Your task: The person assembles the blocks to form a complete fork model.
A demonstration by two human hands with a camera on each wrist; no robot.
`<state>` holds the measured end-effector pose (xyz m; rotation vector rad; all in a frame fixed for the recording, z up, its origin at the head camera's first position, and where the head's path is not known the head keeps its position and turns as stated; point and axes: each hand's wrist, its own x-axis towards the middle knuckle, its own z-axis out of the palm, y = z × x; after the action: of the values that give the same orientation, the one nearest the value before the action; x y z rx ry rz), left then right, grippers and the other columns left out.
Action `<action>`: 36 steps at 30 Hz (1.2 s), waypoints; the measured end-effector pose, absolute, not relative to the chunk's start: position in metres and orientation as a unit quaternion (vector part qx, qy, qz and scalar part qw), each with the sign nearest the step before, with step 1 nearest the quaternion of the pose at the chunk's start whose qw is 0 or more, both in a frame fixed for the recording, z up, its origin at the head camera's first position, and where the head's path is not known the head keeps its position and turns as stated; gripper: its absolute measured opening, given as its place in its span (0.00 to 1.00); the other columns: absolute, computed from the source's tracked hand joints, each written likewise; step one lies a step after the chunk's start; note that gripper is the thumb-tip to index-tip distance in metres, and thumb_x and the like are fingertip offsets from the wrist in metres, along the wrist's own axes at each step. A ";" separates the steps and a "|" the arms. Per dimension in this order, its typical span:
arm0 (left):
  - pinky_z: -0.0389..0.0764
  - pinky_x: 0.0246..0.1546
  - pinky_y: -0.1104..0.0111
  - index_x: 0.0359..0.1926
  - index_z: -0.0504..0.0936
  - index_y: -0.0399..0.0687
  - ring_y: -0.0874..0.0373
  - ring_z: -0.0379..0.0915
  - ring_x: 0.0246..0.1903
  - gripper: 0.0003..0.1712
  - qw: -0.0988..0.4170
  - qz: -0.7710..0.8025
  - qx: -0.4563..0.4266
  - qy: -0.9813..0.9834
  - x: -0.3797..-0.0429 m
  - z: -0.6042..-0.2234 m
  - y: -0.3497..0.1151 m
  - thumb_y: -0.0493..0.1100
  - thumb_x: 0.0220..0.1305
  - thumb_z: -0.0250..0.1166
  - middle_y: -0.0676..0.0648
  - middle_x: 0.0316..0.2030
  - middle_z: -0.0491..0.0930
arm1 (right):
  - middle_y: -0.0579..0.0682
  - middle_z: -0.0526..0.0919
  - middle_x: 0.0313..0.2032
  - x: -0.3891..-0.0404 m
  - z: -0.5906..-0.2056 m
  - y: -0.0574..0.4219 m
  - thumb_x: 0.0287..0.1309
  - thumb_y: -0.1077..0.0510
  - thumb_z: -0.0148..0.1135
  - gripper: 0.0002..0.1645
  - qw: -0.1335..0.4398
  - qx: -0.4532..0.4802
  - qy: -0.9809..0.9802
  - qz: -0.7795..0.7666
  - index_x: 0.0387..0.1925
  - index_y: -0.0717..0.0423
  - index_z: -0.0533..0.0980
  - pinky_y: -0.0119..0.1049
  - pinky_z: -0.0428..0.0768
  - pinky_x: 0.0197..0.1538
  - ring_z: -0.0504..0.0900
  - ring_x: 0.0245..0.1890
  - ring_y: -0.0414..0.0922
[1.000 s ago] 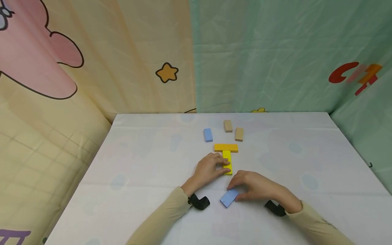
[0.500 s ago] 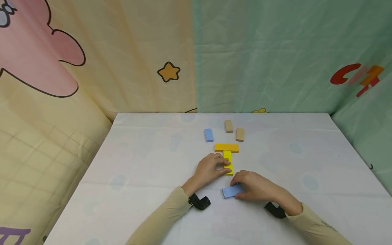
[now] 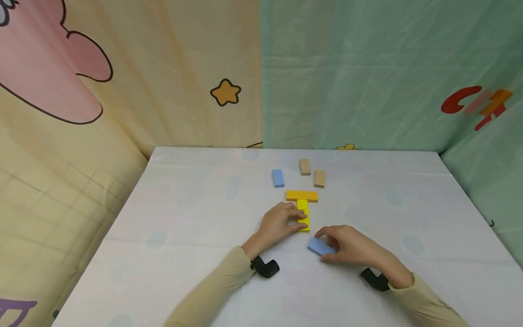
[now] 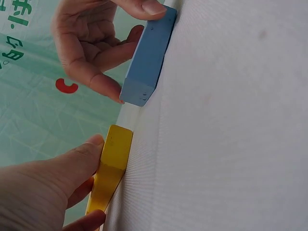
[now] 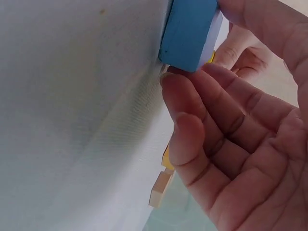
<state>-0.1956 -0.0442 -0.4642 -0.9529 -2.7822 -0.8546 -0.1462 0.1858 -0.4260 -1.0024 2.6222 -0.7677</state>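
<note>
My left hand (image 3: 279, 224) holds a bright yellow block (image 3: 303, 205) by its sides, thumb near its close end. That block lies lengthwise on the table, its far end meeting the middle of an orange-yellow block (image 3: 302, 195) set crosswise, so the two form a T. Just nearer and to the right, my right hand (image 3: 352, 245) pinches a light blue block (image 3: 318, 246) between thumb and fingers. In the left wrist view the blue block (image 4: 150, 57) is apart from the yellow block (image 4: 113, 149). Seen from the right wrist, fingers curl below the blue block (image 5: 188, 33).
Beyond the T lie another blue block (image 3: 278, 178) and two tan blocks (image 3: 304, 167) (image 3: 320, 178), separate from one another. A white patterned cloth covers the table (image 3: 196, 204). Printed curtains (image 3: 359, 81) hang behind its far edge.
My right hand has turned the blue block clockwise and shifted it right and slightly away from me. My left hand stays on the yellow block. The head view has tilted a little.
</note>
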 end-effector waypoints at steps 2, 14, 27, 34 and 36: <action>0.71 0.43 0.74 0.45 0.86 0.56 0.62 0.71 0.44 0.16 0.039 -0.279 -0.311 -0.908 -0.196 -0.464 -0.044 0.55 0.58 0.67 0.58 0.47 0.80 | 0.37 0.70 0.21 -0.146 -0.426 0.187 0.49 0.47 0.73 0.27 0.116 -0.345 0.896 -0.255 0.48 0.55 0.76 0.29 0.68 0.27 0.66 0.21 0.32; 0.70 0.44 0.74 0.45 0.86 0.56 0.63 0.71 0.45 0.16 0.038 -0.285 -0.313 -0.905 -0.196 -0.465 -0.043 0.55 0.58 0.67 0.58 0.46 0.80 | 0.36 0.72 0.27 -0.145 -0.412 0.192 0.44 0.53 0.75 0.39 0.207 -0.346 0.886 -0.229 0.59 0.56 0.71 0.30 0.70 0.29 0.69 0.24 0.34; 0.71 0.44 0.74 0.45 0.86 0.55 0.62 0.71 0.45 0.16 0.037 -0.298 -0.311 -0.902 -0.196 -0.466 -0.044 0.54 0.57 0.68 0.58 0.46 0.80 | 0.38 0.74 0.44 -0.142 -0.416 0.196 0.42 0.49 0.76 0.34 0.144 -0.363 0.903 -0.179 0.54 0.49 0.74 0.38 0.76 0.43 0.74 0.40 0.36; 0.71 0.41 0.75 0.45 0.86 0.55 0.63 0.70 0.44 0.16 0.038 -0.307 -0.311 -0.899 -0.198 -0.467 -0.044 0.53 0.57 0.69 0.58 0.46 0.80 | 0.39 0.74 0.44 -0.144 -0.420 0.191 0.41 0.45 0.77 0.33 0.114 -0.370 0.903 -0.185 0.49 0.51 0.74 0.38 0.76 0.44 0.73 0.39 0.36; 0.70 0.40 0.75 0.45 0.87 0.55 0.63 0.70 0.43 0.16 0.037 -0.309 -0.311 -0.898 -0.199 -0.468 -0.044 0.53 0.57 0.69 0.58 0.45 0.80 | 0.39 0.74 0.43 -0.144 -0.422 0.187 0.41 0.43 0.76 0.33 0.101 -0.370 0.904 -0.187 0.48 0.51 0.74 0.37 0.76 0.42 0.73 0.38 0.35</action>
<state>-0.1986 -0.0443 -0.4676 -0.9536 -2.7557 -0.9496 -0.1441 0.1870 -0.4215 -1.0939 2.6710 -0.5531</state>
